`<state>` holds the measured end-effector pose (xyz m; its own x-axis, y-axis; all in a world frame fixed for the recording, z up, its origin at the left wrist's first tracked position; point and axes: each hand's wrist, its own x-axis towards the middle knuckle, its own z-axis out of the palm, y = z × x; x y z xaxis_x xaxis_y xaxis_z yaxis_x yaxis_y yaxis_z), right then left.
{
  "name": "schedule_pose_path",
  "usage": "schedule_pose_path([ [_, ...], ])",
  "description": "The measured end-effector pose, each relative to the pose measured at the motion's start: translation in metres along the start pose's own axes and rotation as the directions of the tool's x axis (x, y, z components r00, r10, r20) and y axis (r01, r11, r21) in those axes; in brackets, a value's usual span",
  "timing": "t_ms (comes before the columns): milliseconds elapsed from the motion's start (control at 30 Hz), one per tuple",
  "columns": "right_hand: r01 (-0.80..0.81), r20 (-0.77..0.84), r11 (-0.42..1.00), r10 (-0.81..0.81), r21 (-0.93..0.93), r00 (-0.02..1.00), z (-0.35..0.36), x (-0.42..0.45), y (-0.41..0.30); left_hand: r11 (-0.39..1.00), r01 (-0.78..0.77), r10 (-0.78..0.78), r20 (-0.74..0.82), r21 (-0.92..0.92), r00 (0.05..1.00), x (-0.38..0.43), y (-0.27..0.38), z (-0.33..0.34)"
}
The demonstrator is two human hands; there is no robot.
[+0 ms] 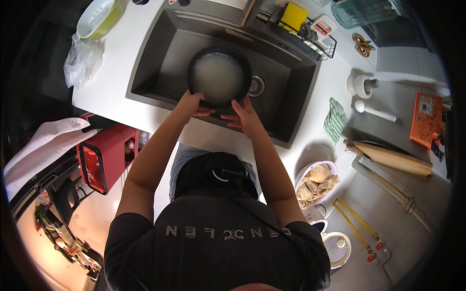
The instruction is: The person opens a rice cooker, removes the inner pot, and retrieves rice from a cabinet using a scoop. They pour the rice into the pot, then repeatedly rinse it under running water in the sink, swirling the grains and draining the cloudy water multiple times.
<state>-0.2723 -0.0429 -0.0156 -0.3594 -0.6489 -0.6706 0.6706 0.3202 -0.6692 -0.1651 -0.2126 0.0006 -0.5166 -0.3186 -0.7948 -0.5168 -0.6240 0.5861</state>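
Observation:
A round black pot (218,76) with cloudy, whitish liquid in it is over the dark sink basin (160,78), left of the round drain (257,86). My left hand (193,105) grips the pot's near left rim, thumb on top and fingers beneath. On the near right side, my right hand (242,114) is against the pot with its fingers spread; whether it bears any weight cannot be told. The pot's underside is hidden.
Behind the sink, a black wire rack (327,49) holds a yellow sponge cloth (293,17). At right lie a green patterned cloth (335,120), a white-handled brush (376,111) and a basket (334,167) with cloths. A green-rimmed tub (115,18) and plastic bag (83,60) stand left.

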Motion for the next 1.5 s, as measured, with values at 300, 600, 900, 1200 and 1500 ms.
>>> schedule_pose_path([
  [300, 0.07, -0.089, 0.929, -0.04, 0.362, 0.995, 0.018, 0.026, 0.029, 0.995, -0.008, 0.01, -0.018, 0.102, 1.0, 0.005, -0.007, 0.009],
  [600, 0.031, -0.034, 0.871, -0.017, 0.49, 0.999, 0.013, 0.039, 0.041, 0.988, -0.006, 0.013, -0.044, 0.153, 0.999, 0.002, -0.007, 0.017],
  [900, -0.015, 0.012, 0.831, 0.01, 0.556, 1.0, 0.012, 0.051, 0.048, 0.963, 0.044, -0.016, -0.105, 0.265, 0.994, 0.011, -0.006, 0.015],
  [1200, -0.072, 0.025, 0.775, 0.073, 0.628, 0.997, 0.01, 0.055, 0.048, 0.945, 0.07, -0.013, -0.179, 0.32, 0.984, 0.002, 0.007, 0.029],
  [1500, -0.077, 0.031, 0.749, 0.075, 0.658, 0.997, 0.003, 0.061, 0.049, 0.936, 0.044, -0.007, -0.107, 0.348, 0.994, 0.007, 0.009, 0.03],
])
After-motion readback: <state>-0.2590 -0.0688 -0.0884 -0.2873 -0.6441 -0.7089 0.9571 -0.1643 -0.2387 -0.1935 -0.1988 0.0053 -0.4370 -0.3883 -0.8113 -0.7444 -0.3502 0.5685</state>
